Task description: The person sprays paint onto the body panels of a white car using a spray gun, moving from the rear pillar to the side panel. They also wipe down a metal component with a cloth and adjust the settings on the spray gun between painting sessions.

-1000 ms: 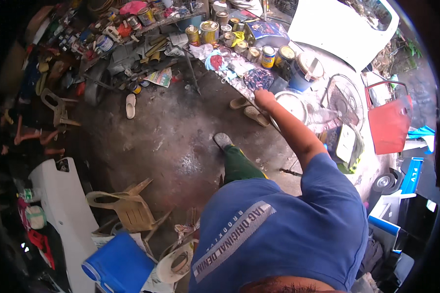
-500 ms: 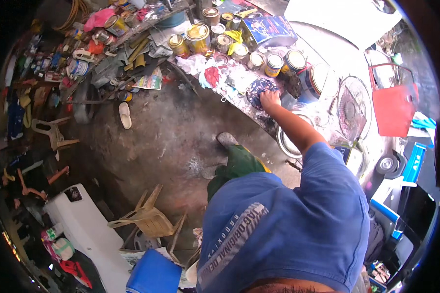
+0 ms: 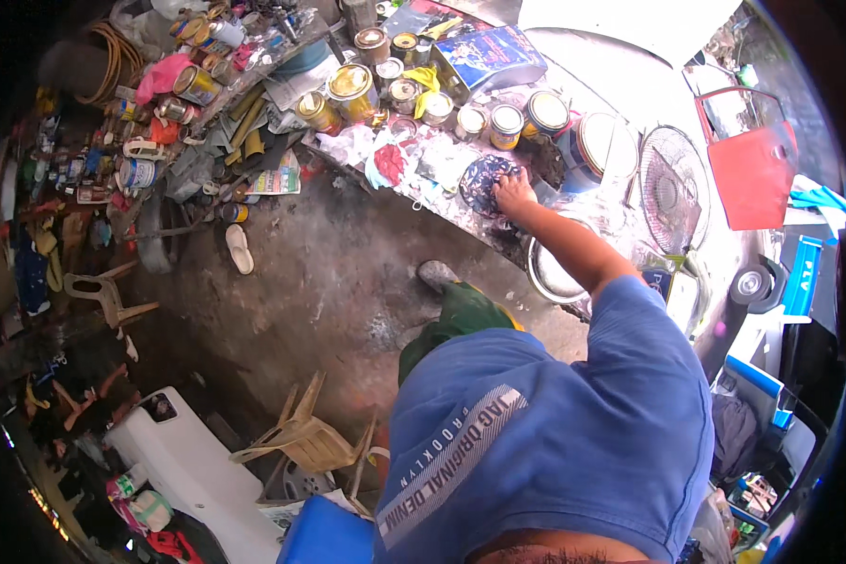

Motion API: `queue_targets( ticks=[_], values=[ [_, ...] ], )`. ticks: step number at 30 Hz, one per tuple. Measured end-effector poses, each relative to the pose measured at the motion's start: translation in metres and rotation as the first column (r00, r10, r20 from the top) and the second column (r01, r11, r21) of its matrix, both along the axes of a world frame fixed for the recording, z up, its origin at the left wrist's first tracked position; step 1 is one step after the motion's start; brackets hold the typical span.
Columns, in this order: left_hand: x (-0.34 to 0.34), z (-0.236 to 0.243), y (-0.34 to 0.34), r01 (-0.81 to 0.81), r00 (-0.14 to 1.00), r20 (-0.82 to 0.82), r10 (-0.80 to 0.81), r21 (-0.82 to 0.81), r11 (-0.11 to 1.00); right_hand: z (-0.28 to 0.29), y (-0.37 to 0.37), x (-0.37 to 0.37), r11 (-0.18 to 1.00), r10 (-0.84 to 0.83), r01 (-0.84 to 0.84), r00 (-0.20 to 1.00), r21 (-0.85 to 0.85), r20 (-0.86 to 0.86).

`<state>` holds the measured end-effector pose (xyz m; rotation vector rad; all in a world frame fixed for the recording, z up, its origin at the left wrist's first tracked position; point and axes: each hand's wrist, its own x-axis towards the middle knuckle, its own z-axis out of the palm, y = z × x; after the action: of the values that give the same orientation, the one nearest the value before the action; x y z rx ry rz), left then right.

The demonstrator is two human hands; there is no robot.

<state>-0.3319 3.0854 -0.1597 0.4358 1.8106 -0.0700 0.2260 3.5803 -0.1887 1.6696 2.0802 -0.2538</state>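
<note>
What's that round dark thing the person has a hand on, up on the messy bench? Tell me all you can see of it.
The round disc looks like a flat lid, dark blue to black and mottled with pale paint smears. It lies flat near the front edge of the paint-stained bench, among paint cans. The right hand rests on its right rim, fingers spread over it. Its material and underside cannot be made out. The left hand is out of view.
</note>
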Motion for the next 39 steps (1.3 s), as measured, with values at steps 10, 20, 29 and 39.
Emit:
queue_targets(
  ticks=[10,20,29,39],
  values=[
    [0.004,0.009,0.002,-0.002,1.0,-0.011,0.002,0.005,1.0,0.04,0.017,0.032,0.961,-0.259,0.272,0.817,-0.052,-0.515],
    [0.01,-0.009,0.023,0.034,0.999,0.015,-0.035,0.02,0.999,0.127,0.011,0.071,0.432,-0.444,0.122,-0.833,-0.893,-0.329],
    [0.028,-0.026,0.055,-0.002,0.999,0.034,-0.001,0.087,0.996,0.123,0.027,-0.027,0.451,-0.637,-0.157,-0.747,-0.879,-0.193],
    [0.132,0.17,0.171,-0.758,0.612,0.522,0.594,0.601,0.253,0.11,-0.093,-0.307,-0.228,-0.911,-0.504,0.412,-0.833,-0.001]
  ],
)
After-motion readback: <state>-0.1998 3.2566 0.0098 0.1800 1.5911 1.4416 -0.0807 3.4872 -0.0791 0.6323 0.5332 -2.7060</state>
